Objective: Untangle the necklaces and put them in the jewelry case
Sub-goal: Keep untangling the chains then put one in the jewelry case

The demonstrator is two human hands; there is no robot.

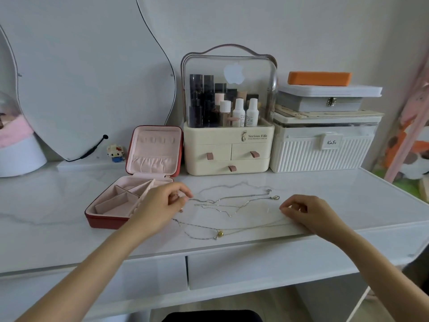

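Head view: I'm mid-untangle, left hand [162, 203] pinching the chains [232, 205], right hand [308, 212] grip on a strand, I judge; next, ease loops apart gently.

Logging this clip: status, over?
Both hands, left and right, pinching chains. Necklaces spread on desk, still crossed. Case open, no necklace inside. Path clear.

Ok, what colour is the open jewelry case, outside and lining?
Red outside, pale pink lining; the jewelry case shows clearly in the head view.
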